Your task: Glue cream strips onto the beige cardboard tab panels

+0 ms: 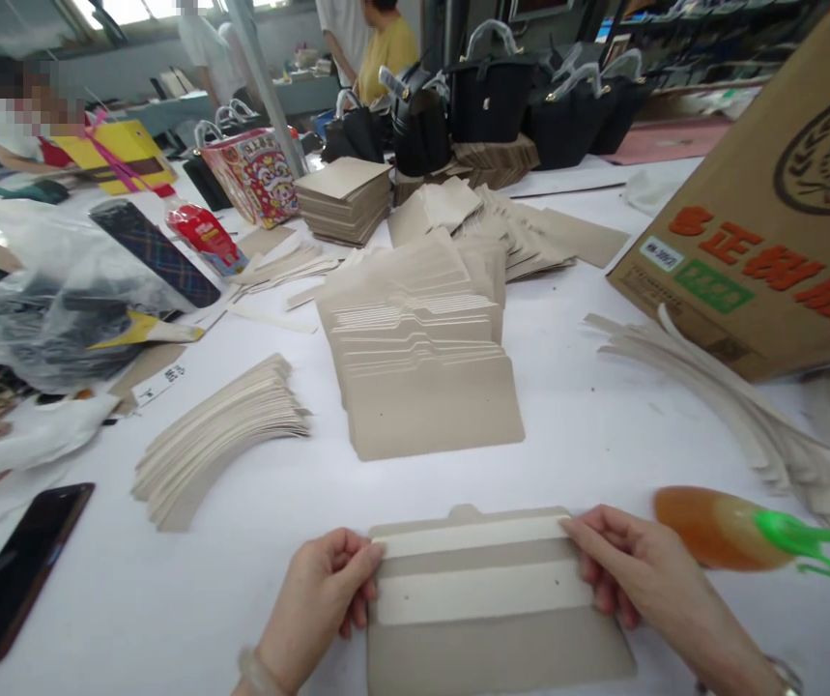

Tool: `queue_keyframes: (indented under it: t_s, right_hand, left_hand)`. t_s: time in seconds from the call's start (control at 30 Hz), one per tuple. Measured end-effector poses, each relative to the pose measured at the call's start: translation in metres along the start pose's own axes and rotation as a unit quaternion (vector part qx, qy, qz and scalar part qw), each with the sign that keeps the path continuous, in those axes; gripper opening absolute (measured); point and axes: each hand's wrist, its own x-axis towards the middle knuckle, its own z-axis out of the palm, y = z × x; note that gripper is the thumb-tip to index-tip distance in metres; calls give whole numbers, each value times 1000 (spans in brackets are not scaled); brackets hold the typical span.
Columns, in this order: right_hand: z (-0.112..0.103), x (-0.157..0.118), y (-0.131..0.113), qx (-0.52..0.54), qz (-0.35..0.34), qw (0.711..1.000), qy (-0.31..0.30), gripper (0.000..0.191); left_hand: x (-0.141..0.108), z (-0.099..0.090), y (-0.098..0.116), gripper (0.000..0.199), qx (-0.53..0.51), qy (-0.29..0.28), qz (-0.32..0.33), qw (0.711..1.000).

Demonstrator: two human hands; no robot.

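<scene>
My left hand [324,590] and my right hand [632,565] pinch the two ends of a narrow white strip [469,537]. It lies across the upper part of a beige cardboard panel [494,657], just under the panel's tabbed edge. Below it, a wider white strip [483,594] runs across the same panel; the fingers of my right hand reach down by its end. Beyond my hands a fanned row of similar tabbed panels [436,411] overlaps on the table. To the left lies a fanned stack of pale strips [222,435].
An orange glue bottle [719,527] with a green nozzle lies beside my right hand. Longer strips [733,416] and a big carton [755,222] are at right. A phone [19,575] lies at left. Black handbags [491,101] and a cardboard stack [343,203] stand behind; people are farther back.
</scene>
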Motion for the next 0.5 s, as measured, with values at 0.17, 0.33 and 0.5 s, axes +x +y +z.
queue_keyframes:
  t_s: [0.17, 0.33, 0.5]
  right_hand:
    - [0, 1, 7, -6, -8, 1000, 3, 45]
    - [3, 1, 8, 2, -9, 1000, 16, 42]
    - [7, -4, 4, 19, -28, 999, 33, 37]
  left_hand:
    - [-1, 2, -1, 52, -7, 5, -3, 1000]
    - [-3, 2, -2, 54, 3, 9, 0, 1000]
    - [-5, 3, -6, 55, 38, 3, 3, 999]
